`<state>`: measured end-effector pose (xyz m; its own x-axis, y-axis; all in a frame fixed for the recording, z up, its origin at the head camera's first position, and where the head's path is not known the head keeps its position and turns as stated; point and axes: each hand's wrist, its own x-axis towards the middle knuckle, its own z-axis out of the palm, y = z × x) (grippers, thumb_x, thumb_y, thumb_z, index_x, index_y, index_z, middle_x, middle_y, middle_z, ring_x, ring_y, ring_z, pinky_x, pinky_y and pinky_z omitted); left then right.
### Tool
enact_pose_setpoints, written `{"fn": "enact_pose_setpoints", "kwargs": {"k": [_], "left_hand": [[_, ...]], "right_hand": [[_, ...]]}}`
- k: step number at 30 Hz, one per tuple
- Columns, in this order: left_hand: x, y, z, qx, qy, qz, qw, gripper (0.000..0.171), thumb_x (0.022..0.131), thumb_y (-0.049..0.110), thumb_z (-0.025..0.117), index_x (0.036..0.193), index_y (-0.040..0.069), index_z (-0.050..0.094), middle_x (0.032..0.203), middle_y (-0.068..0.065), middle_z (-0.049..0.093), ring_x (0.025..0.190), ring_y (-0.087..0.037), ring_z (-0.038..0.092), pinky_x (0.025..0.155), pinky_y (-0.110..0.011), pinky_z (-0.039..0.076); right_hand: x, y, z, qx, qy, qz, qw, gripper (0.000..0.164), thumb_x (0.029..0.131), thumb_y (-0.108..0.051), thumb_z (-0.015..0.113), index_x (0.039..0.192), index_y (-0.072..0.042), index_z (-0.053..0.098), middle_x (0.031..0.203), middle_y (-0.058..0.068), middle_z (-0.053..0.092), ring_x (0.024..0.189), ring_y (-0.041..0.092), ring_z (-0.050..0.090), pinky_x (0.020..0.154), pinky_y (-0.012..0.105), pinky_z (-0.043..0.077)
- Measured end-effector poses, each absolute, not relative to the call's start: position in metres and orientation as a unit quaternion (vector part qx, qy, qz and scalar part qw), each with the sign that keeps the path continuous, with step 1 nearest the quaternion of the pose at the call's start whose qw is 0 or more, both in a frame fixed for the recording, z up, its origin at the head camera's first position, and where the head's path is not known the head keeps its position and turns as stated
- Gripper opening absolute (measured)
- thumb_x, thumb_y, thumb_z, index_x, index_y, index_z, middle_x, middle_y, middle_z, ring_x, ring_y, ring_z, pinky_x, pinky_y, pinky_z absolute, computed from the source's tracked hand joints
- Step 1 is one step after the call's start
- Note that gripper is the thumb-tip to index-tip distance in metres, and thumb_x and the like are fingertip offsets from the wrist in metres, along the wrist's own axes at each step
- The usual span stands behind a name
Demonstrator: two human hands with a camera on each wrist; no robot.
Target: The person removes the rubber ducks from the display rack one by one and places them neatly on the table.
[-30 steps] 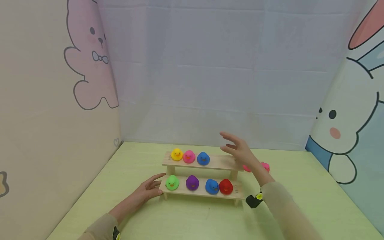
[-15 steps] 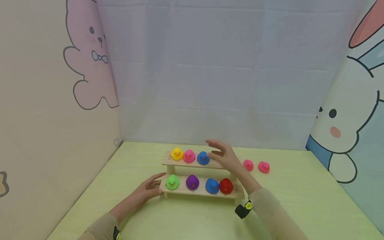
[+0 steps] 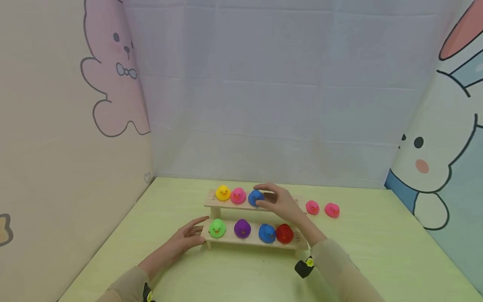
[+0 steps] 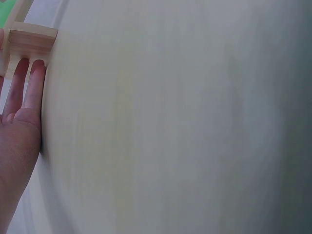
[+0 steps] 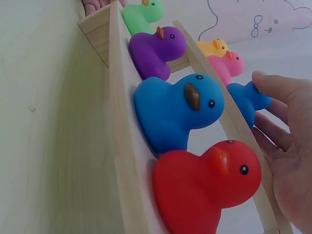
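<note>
On the upper board of a two-tier wooden stand [image 3: 277, 203], my right hand [image 3: 281, 204] holds a blue rubber duck [image 3: 255, 198], thumb in front and fingers behind. In the right wrist view the thumb meets that duck's head. A pink duck [image 3: 238, 196] and a yellow duck [image 3: 223, 193] sit to its left. The lower board carries a green duck [image 3: 217, 228], a purple duck [image 3: 242, 229], another blue duck [image 3: 267, 233] and a red duck [image 3: 284, 233]. My left hand [image 3: 185, 239] rests against the lower board's left end, fingers mostly straight by its leg [image 4: 31, 41].
Two pink ducks, one nearer the stand [image 3: 312, 207] and one farther right [image 3: 332, 210], lie on the pale green table [image 3: 377, 251]. A white cloth [image 3: 241, 92] hangs behind. Side walls bear a printed bear [image 3: 113, 75] and rabbit [image 3: 426, 155].
My right hand has come left and down from above the upper board's right end, and its fingers have closed around the upper blue duck. The left hand has stayed still.
</note>
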<state>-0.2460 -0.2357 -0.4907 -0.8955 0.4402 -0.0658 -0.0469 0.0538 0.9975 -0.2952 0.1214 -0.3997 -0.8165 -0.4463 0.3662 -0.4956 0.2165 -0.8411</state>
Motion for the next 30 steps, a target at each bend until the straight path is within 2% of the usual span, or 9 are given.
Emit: {"fn": "enact_pose_setpoints", "kwargs": {"k": [5, 15, 23, 30], "left_hand": [[-0.247, -0.236, -0.491, 0.135, 0.706, 0.673, 0.174, 0.065, 0.097, 0.012, 0.06, 0.154, 0.015, 0.028, 0.144, -0.02, 0.043, 0.129, -0.03, 0.045, 0.104, -0.041, 0.04], [-0.248, -0.237, -0.493, 0.142, 0.704, 0.673, 0.176, 0.065, 0.098, 0.011, 0.06, 0.154, 0.015, 0.028, 0.144, -0.02, 0.043, 0.128, -0.03, 0.046, 0.103, -0.041, 0.04], [-0.247, -0.236, -0.492, 0.142, 0.703, 0.674, 0.179, 0.065, 0.098, 0.011, 0.059, 0.155, 0.015, 0.027, 0.143, -0.02, 0.044, 0.128, -0.03, 0.046, 0.103, -0.039, 0.04], [-0.247, -0.236, -0.492, 0.144, 0.704, 0.671, 0.18, 0.064, 0.098, 0.011, 0.059, 0.155, 0.016, 0.028, 0.143, -0.019, 0.044, 0.128, -0.029, 0.046, 0.103, -0.04, 0.04]], "right_hand": [[-0.295, 0.119, -0.4, 0.277, -0.796, 0.539, 0.015, 0.042, 0.09, -0.02, 0.073, 0.129, -0.01, 0.062, 0.128, 0.002, 0.06, 0.119, 0.024, 0.057, 0.094, 0.032, 0.048], [-0.298, 0.118, -0.403, 0.285, -0.797, 0.531, 0.038, 0.038, 0.089, -0.014, 0.074, 0.125, -0.01, 0.064, 0.12, 0.001, 0.064, 0.115, 0.02, 0.059, 0.097, 0.039, 0.047], [-0.297, 0.119, -0.405, 0.297, -0.782, 0.546, 0.05, 0.039, 0.089, -0.01, 0.073, 0.126, -0.006, 0.063, 0.122, 0.008, 0.063, 0.115, 0.024, 0.059, 0.097, 0.039, 0.047], [-0.287, 0.118, -0.396, 0.304, -0.774, 0.553, 0.053, 0.04, 0.089, 0.001, 0.07, 0.127, 0.006, 0.058, 0.123, 0.021, 0.06, 0.116, 0.037, 0.057, 0.098, 0.05, 0.044]]}}
